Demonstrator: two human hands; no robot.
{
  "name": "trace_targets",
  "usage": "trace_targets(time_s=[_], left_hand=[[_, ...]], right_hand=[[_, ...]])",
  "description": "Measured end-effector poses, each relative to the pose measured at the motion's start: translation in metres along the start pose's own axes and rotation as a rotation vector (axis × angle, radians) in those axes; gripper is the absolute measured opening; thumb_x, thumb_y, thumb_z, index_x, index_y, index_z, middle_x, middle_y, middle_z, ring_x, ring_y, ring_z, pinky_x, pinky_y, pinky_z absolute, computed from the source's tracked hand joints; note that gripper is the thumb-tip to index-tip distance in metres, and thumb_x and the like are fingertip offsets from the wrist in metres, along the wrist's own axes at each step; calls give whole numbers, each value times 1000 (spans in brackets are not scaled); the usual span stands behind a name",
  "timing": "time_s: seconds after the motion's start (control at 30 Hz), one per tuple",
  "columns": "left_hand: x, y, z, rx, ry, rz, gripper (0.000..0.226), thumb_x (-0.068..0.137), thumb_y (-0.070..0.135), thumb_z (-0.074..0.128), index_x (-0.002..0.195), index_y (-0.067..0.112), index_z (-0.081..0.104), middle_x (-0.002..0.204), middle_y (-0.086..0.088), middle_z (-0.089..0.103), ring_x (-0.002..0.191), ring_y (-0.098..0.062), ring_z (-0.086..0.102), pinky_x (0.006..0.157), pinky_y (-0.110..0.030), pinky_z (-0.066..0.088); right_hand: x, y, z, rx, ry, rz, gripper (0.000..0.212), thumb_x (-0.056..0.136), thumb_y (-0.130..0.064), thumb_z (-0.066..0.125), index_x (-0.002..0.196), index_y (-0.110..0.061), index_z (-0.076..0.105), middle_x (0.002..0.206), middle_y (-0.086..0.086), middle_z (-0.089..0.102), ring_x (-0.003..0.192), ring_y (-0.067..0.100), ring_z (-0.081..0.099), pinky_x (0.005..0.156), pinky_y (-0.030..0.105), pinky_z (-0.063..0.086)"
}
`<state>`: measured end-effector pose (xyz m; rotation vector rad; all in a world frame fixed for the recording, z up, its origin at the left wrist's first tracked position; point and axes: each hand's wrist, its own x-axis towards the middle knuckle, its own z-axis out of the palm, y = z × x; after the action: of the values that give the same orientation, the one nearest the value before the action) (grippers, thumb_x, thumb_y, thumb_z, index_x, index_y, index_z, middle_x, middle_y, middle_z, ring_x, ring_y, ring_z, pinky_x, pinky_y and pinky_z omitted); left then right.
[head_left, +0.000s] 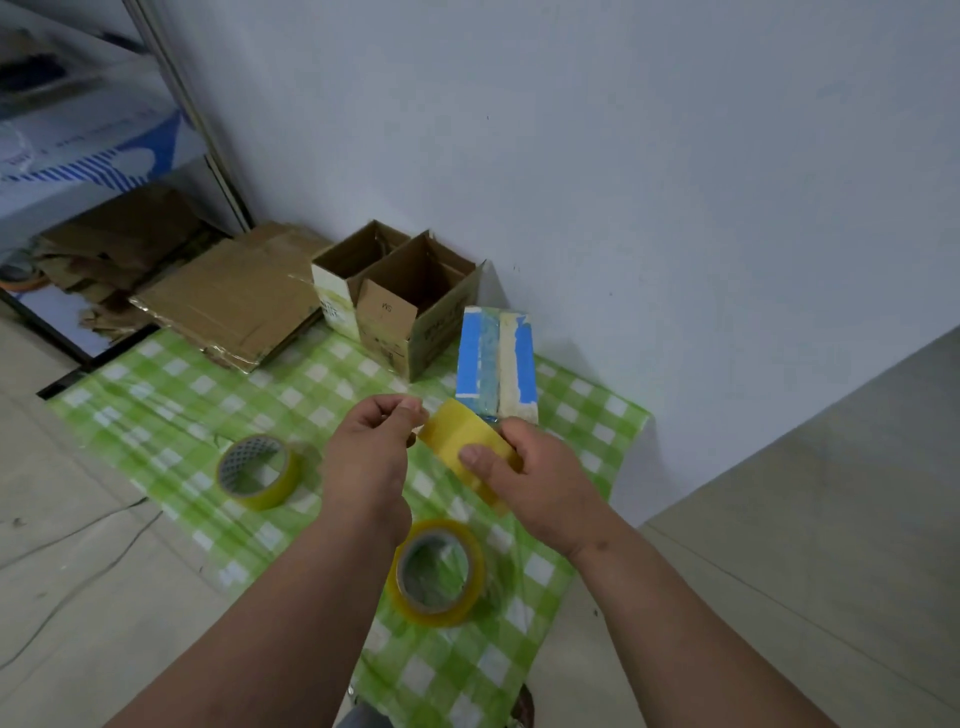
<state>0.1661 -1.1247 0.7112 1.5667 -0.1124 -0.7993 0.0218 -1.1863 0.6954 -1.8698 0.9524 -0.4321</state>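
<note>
My right hand (524, 478) grips a yellow tape roll (457, 436) above the green checked cloth (171, 415), thumb across its outer face. My left hand (371, 457) is just left of the roll, with fingertips pinched together at the roll's edge; whether a tape end lies between them is too small to tell. Two more yellowish tape rolls lie flat on the cloth: one (258, 472) to the left, one (439, 571) below my hands.
A box wrapped in blue and cream tape (496, 361) stands behind my hands. Two open cardboard boxes (410, 296) and flattened cardboard (228, 301) sit near the wall. A metal shelf (104, 156) stands at the left. Cables cross the floor.
</note>
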Motion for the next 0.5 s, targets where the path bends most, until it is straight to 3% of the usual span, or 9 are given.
trace_targets(time_s=[0.1,0.2,0.3,0.4,0.5], left_hand=[[-2,5,4,-65,-36,32,18,93,20,65,76,23,64,67,12,68,69,-7,53,72,-26,41],[-4,5,8,-154,-73,6,15,93,15,66,79,20,68,73,7,70,67,-5,56,70,-24,44],[-2,1,7,-272,-57,-103,5,91,12,67,89,13,72,77,1,73,67,-6,61,65,-22,48],[7,-1,4,-304,-4,-139,5,90,14,69,93,12,73,79,0,75,72,-7,63,68,-23,49],[13,-2,2,-261,32,-110,6,90,14,70,94,13,74,78,3,76,74,-6,64,73,-24,50]], right_hand=[[-1,5,-9,-140,15,33,51,78,-77,51,88,-29,61,71,-12,61,68,3,57,58,25,47],[1,10,-20,-143,41,102,46,85,-66,56,89,-21,65,78,-5,65,72,12,61,67,38,52],[4,4,-30,-158,63,122,46,86,-60,59,82,-14,63,67,-4,58,61,11,54,60,33,44],[5,-2,-42,-37,73,99,42,87,-45,67,65,-13,52,55,-11,42,51,5,39,53,27,34],[6,-8,-50,76,20,91,29,75,-41,64,59,-20,52,51,-16,42,50,2,39,50,17,31]])
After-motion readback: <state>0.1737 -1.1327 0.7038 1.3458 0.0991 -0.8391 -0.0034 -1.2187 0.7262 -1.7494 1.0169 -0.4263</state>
